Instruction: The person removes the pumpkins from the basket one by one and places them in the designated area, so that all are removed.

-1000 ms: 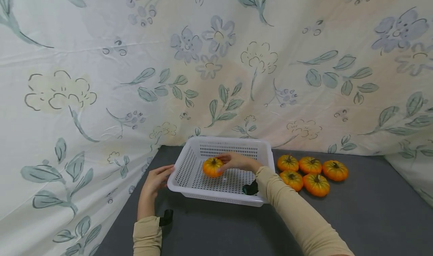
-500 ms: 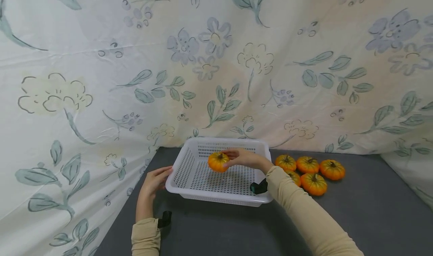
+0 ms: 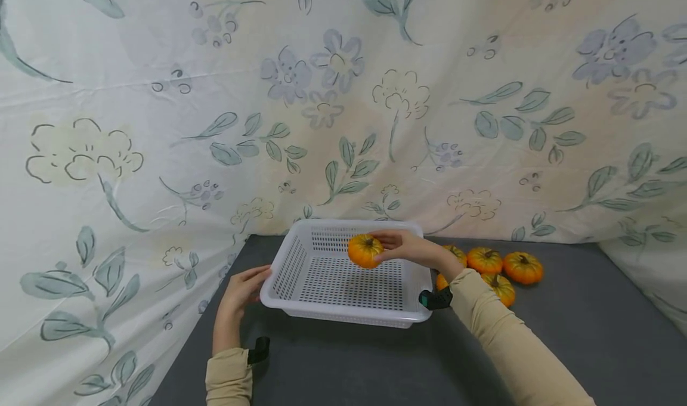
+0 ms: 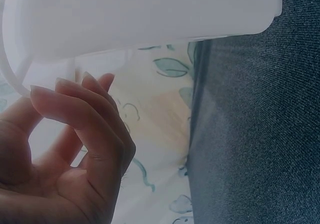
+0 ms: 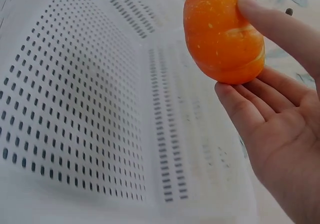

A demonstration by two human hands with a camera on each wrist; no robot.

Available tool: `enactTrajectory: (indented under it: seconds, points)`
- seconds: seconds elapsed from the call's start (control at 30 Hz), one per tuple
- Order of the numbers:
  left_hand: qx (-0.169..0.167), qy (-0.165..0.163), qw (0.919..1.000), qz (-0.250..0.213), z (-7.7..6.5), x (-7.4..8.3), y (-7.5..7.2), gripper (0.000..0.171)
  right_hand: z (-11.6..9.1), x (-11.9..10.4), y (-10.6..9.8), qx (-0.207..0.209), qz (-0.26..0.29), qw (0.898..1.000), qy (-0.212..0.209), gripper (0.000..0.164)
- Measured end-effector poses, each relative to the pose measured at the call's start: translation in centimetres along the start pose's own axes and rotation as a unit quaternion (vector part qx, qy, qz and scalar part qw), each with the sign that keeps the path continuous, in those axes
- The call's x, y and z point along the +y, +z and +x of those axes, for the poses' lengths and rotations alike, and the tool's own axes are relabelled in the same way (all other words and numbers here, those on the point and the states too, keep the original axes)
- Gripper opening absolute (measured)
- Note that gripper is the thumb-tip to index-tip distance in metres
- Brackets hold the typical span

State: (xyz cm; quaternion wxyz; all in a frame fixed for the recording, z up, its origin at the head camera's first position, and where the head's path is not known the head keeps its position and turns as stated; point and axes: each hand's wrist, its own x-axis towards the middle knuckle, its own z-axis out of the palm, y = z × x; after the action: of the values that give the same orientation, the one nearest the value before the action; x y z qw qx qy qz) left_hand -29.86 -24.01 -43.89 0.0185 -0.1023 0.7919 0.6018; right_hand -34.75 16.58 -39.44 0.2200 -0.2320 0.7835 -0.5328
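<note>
My right hand [image 3: 401, 246] holds a small orange pumpkin [image 3: 365, 251] above the right part of a white perforated plastic basket [image 3: 346, 318]. In the right wrist view, the thumb presses one side of the pumpkin [image 5: 222, 34] and the fingers support it from the other. The inside of the basket shows a bare slotted floor under it. At the basket's left end, my left hand [image 3: 238, 293] holds the rim. The left wrist view has its bent fingers [image 4: 95, 119] right at the rim, below the smooth outer wall [image 4: 150, 19].
Several more orange pumpkins [image 3: 523, 268] stand grouped on the dark table [image 3: 343, 364] to the right of the basket, some partly hidden by the right forearm. A floral cloth [image 3: 333, 126] hangs behind the table and along its left side.
My right hand has lifted the pumpkin from the basket's floor and carried it up and to the right. The left hand has stayed at the rim.
</note>
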Motion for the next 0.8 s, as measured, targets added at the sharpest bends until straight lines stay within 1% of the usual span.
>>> enactTrajectory:
  seconds: [0.23, 0.4, 0.5, 0.67, 0.8]
  points:
    - [0.000, 0.001, 1.0000, 0.001, 0.1, 0.0, 0.0, 0.057, -2.7, 0.5, -1.7, 0.036, -0.001, 0.999, 0.020, 0.074]
    - [-0.002, -0.002, 1.0000, 0.006, 0.1, 0.1, 0.0, 0.058, -4.3, 1.1, -2.7, 0.045, 0.008, 0.999, 0.016, 0.072]
    - [-0.004, -0.004, 0.9999, 0.008, 0.2, 0.1, 0.0, 0.058, -5.4, 1.5, -3.3, 0.059, 0.011, 0.998, 0.019, 0.072]
    - [-0.008, -0.005, 0.9999, 0.006, 0.2, 0.0, 0.0, 0.060, -7.2, 2.3, -4.4, 0.069, 0.017, 0.997, 0.017, 0.073]
    - [-0.009, -0.004, 0.9999, 0.007, 0.1, -0.1, 0.0, 0.061, -8.7, 2.8, -5.2, 0.073, 0.006, 0.997, 0.013, 0.072]
